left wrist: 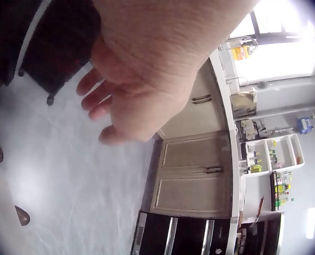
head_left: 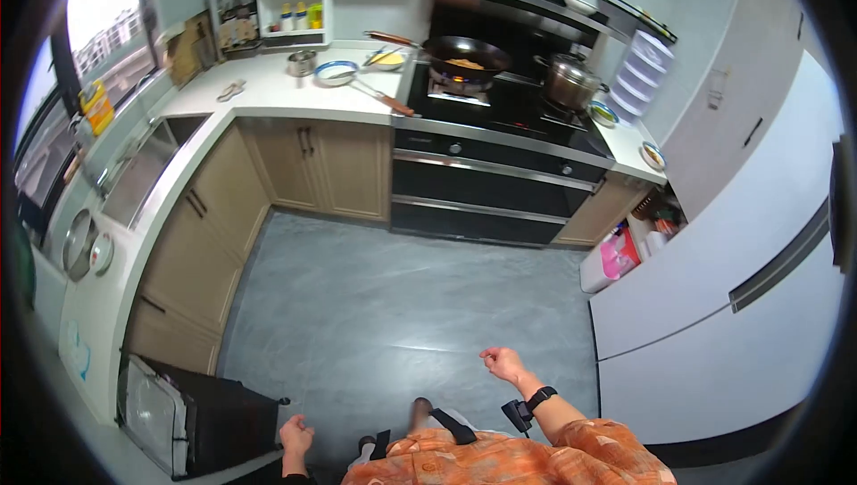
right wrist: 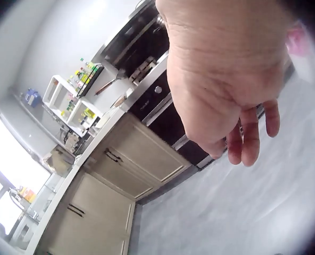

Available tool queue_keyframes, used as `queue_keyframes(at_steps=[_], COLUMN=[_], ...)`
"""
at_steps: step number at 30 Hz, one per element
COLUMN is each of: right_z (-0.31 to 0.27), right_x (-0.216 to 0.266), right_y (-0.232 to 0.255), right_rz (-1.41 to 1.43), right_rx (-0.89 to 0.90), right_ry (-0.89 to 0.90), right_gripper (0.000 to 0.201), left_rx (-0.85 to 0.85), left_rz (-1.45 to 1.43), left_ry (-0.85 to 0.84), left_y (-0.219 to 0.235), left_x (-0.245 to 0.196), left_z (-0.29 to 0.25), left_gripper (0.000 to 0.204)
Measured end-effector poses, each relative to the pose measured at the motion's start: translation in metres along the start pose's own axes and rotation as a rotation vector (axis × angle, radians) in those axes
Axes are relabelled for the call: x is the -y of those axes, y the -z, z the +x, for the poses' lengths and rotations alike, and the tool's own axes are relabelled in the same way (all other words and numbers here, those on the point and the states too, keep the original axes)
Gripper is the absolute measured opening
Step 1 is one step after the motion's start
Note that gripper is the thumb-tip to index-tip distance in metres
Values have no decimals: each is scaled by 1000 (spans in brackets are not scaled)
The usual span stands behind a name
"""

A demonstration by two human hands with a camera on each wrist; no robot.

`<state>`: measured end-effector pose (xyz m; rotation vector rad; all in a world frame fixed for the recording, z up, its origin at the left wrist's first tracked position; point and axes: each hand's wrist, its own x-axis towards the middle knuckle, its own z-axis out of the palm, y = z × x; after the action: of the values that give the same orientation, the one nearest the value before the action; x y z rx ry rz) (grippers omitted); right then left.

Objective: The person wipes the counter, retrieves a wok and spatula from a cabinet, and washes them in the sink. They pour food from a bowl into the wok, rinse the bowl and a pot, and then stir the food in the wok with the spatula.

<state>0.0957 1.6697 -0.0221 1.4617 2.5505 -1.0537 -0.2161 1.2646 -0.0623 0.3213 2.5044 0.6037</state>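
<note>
Both hands hang empty over the grey floor [head_left: 411, 298], away from the counters. My left hand [head_left: 296, 434] is low at the bottom of the head view, beside a dark box-like unit [head_left: 223, 427]. In the left wrist view its fingers [left wrist: 100, 109] hang loosely bent with nothing in them. Farther forward, my right hand [head_left: 504, 364] has a black strap [head_left: 541, 397] round its wrist. The right wrist view shows its fingers [right wrist: 250, 141] drooping, relaxed and slightly spread. A wok [head_left: 486, 58] with food sits over a lit burner on the stove, beyond reach of either hand.
A lidded steel pot [head_left: 571, 83] stands on the right burner. On the white counter [head_left: 277, 92] are a blue-rimmed plate [head_left: 336, 73], a bowl [head_left: 387, 58] and a wooden-handled utensil [head_left: 393, 103]. The sink [head_left: 147, 173] lies left; a tall white fridge [head_left: 714, 333] stands right, near a bin [head_left: 600, 269].
</note>
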Motion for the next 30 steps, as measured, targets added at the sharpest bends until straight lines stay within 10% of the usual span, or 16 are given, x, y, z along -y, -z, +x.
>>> queue_keyframes(at_steps=[16,30], right_z=[-76,-112], right_x=[103,116], right_y=[-118,-117], right_rz=[89,19], right_rx=[170,175], right_ry=[68,296], right_gripper=[23,25], left_rx=[28,-18], left_rz=[-35,-92], left_ry=[166,326], left_y=[58,37], left_x=[164,218], left_z=[-89,-179], left_gripper=[38,34])
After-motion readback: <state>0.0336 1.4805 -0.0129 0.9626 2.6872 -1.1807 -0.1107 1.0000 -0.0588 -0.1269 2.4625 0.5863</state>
